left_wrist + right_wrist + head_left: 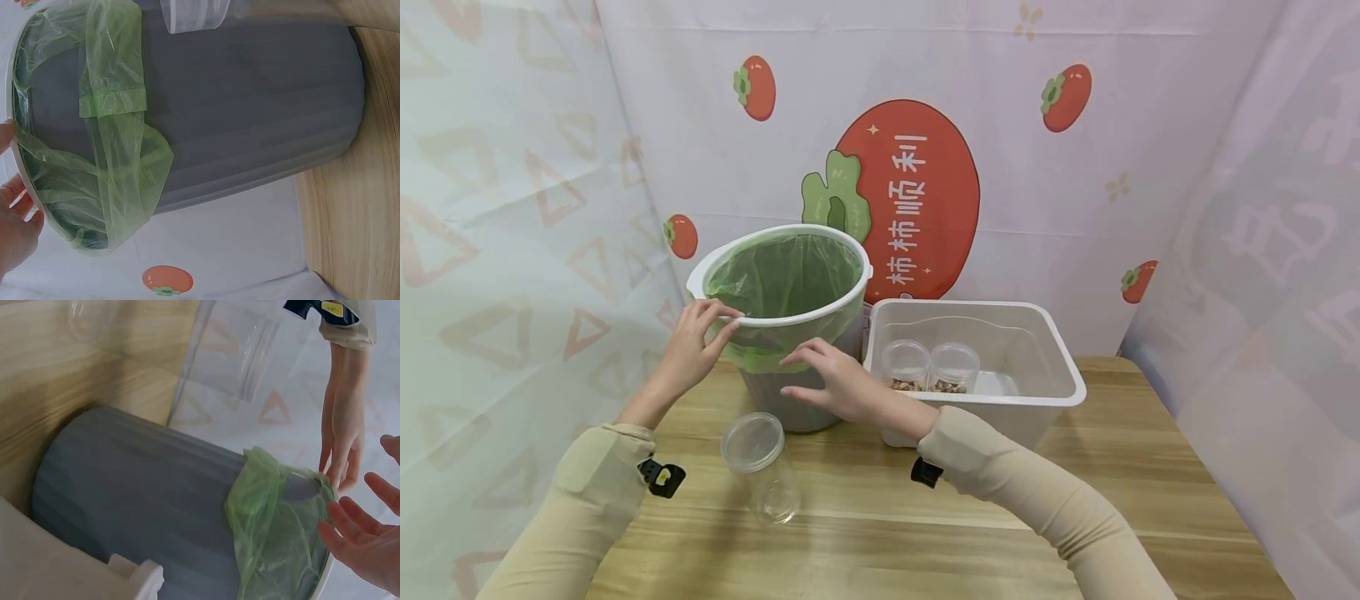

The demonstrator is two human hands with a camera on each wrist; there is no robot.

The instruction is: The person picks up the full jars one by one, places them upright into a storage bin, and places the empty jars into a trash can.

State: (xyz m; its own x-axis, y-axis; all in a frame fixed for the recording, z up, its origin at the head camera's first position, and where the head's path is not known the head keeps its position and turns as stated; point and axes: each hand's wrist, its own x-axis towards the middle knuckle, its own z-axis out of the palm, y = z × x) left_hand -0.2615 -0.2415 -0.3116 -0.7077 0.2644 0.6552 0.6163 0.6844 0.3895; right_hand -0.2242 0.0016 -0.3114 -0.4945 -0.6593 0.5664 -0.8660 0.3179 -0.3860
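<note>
A dark grey trash can (250, 106) with a white rim ring (790, 320) stands on the table, lined with a green plastic bag (119, 144) folded down over its outside. At the near left of the rim, my left hand (695, 337) pinches the ring between thumb and fingers. My right hand (842, 383) hovers in front of the can, fingers spread and slightly bent, holding nothing. In the right wrist view, the right hand (369, 537) is near the rim; whether a fingertip touches the bag is unclear. Below the hands, a clear lidded jar (763, 467) appears on the table.
Right of the can is a white plastic bin (977, 417). Inside are two clear lidded jars (953, 367) with brown pieces at the bottom. A wooden table (880, 542) carries everything, and a white printed cloth (700, 150) hangs behind it.
</note>
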